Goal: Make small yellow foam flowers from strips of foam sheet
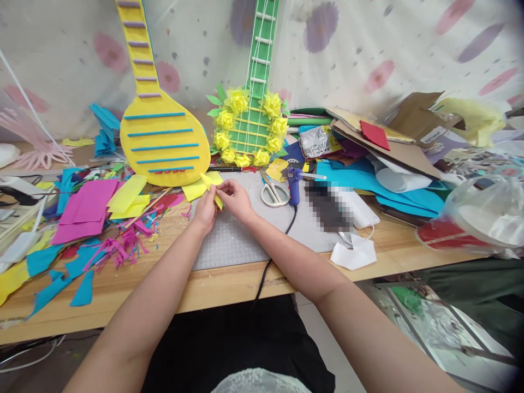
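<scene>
Between my two hands is a small piece of yellow crepe paper (219,202), held above the grey cutting mat (233,243). My left hand (206,210) is closed on its left side, and my right hand (235,197) pinches it from the right. Just behind my left hand lie more yellow paper pieces (193,190). White-handled scissors (274,195) rest to the right of my right hand. Beside them is a purple glue gun (293,185) whose black cord runs off the front edge of the table.
At the back lean a yellow lute-shaped craft (164,134) and a green one (254,123) ringed with yellow paper flowers. Magenta paper (85,210) and coloured scraps cover the left side. Blue sheets (393,188), cardboard (415,117) and a clear-and-red tub (470,218) crowd the right.
</scene>
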Action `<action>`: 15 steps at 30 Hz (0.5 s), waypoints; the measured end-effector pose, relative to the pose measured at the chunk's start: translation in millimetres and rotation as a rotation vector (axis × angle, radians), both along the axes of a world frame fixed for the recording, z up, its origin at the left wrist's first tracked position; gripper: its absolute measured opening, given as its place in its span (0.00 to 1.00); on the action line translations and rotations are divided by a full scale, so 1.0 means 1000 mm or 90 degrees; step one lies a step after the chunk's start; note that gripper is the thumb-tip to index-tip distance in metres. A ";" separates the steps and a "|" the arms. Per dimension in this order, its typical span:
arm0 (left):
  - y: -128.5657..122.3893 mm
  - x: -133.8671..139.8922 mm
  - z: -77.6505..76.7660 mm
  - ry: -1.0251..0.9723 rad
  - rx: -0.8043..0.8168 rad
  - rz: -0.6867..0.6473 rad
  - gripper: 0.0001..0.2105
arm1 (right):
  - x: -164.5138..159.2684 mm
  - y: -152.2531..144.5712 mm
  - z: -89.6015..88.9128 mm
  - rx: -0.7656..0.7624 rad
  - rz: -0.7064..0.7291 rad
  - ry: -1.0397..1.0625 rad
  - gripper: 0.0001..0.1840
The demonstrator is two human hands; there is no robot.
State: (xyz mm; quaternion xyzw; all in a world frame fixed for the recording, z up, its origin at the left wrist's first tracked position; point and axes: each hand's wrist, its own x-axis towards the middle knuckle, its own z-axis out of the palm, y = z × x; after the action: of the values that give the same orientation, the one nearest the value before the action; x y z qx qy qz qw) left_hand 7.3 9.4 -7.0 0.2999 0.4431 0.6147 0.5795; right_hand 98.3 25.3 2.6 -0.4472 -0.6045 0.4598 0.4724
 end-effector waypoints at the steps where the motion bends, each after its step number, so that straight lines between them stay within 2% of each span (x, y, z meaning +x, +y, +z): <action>1: 0.001 0.000 -0.001 0.002 0.006 0.001 0.11 | -0.001 -0.001 0.000 -0.002 -0.003 -0.001 0.04; 7: 0.000 0.003 -0.001 -0.005 0.018 -0.005 0.11 | -0.003 -0.006 0.000 -0.005 -0.047 -0.006 0.04; 15: 0.000 0.004 -0.004 0.009 0.029 -0.002 0.10 | -0.004 -0.005 -0.002 -0.007 -0.049 -0.034 0.04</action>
State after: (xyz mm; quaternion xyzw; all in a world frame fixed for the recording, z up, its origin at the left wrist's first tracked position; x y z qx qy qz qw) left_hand 11.6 9.1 -10.9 0.3181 0.4328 0.6213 0.5705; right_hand 94.0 20.2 0.7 -0.4849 -0.5969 0.4323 0.4707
